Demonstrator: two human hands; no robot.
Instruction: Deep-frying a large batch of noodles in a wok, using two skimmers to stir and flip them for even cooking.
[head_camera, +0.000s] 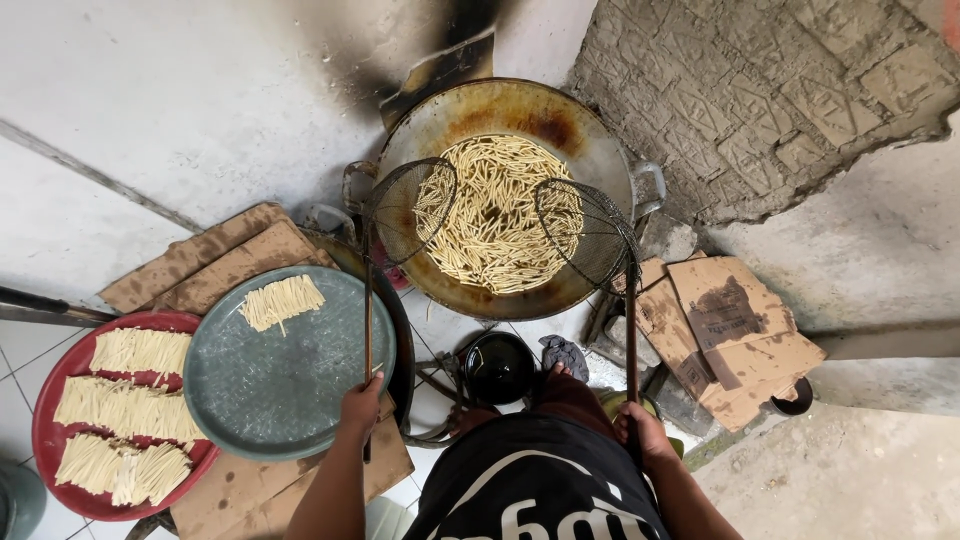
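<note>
Hands: left hand (361, 405) and right hand (640, 428), fingers closed round two wire skimmers (410, 208) (588, 232) | red tray (45, 425): three raw strip piles | grey tray (290, 385): one pile | wok (600, 150), upper centre: frying strips (495, 215)

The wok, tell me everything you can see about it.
The wok is a big round metal pan, grey with brown scorched patches inside, and has a loop handle on each side. It sits level by a sooty wall, full of pale sticks frying in oil. Two wire skimmers hang over its near rim, one held in each hand.
</note>
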